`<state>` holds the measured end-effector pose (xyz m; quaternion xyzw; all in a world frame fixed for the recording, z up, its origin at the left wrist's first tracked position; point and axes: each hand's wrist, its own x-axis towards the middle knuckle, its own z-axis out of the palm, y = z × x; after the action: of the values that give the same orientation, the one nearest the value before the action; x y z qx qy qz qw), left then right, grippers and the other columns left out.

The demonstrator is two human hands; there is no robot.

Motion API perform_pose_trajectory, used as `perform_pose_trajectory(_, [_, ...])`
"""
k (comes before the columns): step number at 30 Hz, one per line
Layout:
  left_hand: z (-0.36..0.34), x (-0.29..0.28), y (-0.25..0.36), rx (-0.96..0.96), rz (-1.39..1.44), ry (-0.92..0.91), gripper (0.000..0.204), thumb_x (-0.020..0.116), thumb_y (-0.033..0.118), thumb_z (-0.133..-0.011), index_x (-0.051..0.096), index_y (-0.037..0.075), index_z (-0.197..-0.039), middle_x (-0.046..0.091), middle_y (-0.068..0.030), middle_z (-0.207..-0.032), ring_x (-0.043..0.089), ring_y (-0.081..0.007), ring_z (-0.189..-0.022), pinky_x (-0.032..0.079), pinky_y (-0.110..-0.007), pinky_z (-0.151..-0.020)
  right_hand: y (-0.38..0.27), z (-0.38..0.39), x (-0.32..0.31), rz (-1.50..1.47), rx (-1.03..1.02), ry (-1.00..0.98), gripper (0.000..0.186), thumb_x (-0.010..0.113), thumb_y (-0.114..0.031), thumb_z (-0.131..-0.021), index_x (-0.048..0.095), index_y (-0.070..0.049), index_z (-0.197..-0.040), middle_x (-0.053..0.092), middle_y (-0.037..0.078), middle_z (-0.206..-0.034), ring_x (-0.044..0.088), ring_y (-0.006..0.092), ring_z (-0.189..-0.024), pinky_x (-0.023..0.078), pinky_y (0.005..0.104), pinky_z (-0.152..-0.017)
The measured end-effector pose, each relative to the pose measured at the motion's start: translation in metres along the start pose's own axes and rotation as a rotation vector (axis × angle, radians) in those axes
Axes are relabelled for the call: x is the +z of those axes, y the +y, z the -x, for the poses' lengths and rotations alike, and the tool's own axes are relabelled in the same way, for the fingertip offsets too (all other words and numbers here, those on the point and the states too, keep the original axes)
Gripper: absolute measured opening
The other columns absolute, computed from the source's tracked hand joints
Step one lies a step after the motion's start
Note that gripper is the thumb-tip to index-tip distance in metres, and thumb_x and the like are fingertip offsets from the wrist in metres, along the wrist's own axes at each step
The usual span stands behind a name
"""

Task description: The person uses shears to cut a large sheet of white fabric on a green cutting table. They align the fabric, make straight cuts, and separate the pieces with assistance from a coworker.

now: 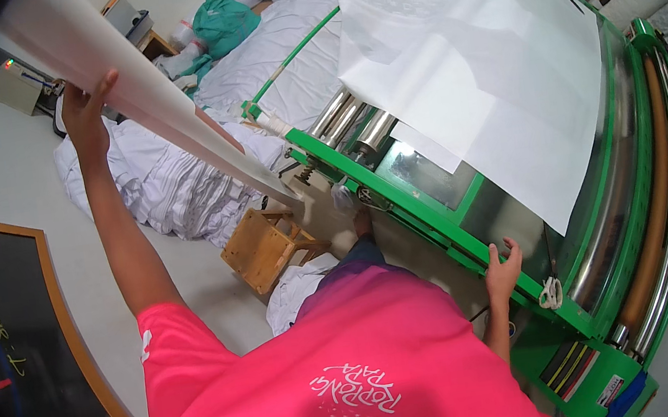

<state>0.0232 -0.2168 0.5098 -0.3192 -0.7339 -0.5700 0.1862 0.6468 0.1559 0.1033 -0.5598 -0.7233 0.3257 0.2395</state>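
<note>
With my left hand (91, 110) I hold the long white roll (146, 94); thumb and fingers are spread wide along its side, and part of the fingers is hidden, so I cannot tell how firmly they press. The roll is at my left, tilted, running from the upper left corner down to near the wooden stool (260, 252). My right hand (504, 270) holds nothing that I can see; its fingers are parted and slightly bent, just beside the green machine frame (430, 234), and whether it touches there I cannot tell. On this roller machine lies a wide white sheet (494, 78). Behind the roll is heaped white fabric (169, 175).
</note>
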Motion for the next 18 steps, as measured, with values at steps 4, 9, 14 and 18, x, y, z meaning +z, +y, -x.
perform_pose_trajectory(4, [0.02, -0.01, -0.005, 0.001, 0.105, 0.015, 0.055, 0.09, 0.02, -0.096, 0.067, -0.004, -0.139, 0.071, -0.01, -0.13, 0.067, -0.018, -0.119, 0.052, -0.03, -0.105, -0.001, 0.017, -0.001, -0.045, 0.004, -0.034, 0.044, 0.079, -0.022, -0.101, 0.066, -0.003, -0.139, 0.065, 0.018, -0.132, 0.066, 0.0346, -0.114, 0.052, 0.0472, -0.101])
perform_pose_trajectory(9, [0.038, -0.003, -0.008, -0.06, 0.186, 0.07, 0.054, 0.089, 0.016, -0.096, 0.065, -0.005, -0.139, 0.07, -0.0093, -0.13, 0.067, -0.0185, -0.118, 0.053, -0.03, -0.102, 0.007, 0.034, -0.01, -0.065, 0.033, -0.038, 0.043, 0.078, -0.019, -0.101, 0.066, -0.005, -0.14, 0.066, 0.017, -0.131, 0.066, 0.0331, -0.111, 0.054, 0.0451, -0.098])
perform_pose_trajectory(14, [0.08, 0.026, 0.016, -0.092, 0.25, 0.026, 0.057, 0.089, 0.01, -0.093, 0.062, -0.005, -0.142, 0.069, -0.0098, -0.129, 0.067, -0.0186, -0.117, 0.052, -0.029, -0.104, 0.001, 0.037, -0.014, -0.222, 0.082, -0.091, 0.043, 0.079, -0.018, -0.101, 0.066, -0.006, -0.14, 0.066, 0.014, -0.134, 0.067, 0.0303, -0.116, 0.056, 0.0442, -0.098])
perform_pose_trajectory(18, [0.119, 0.047, 0.017, -0.108, 0.28, -0.074, 0.055, 0.084, 0.001, -0.089, 0.062, -0.005, -0.139, 0.067, -0.012, -0.13, 0.068, -0.0203, -0.116, 0.056, -0.032, -0.1, -0.045, 0.034, -0.014, -0.335, -0.003, -0.203, 0.046, 0.08, -0.02, -0.099, 0.066, -0.005, -0.14, 0.067, 0.015, -0.137, 0.068, 0.0311, -0.121, 0.056, 0.0456, -0.103])
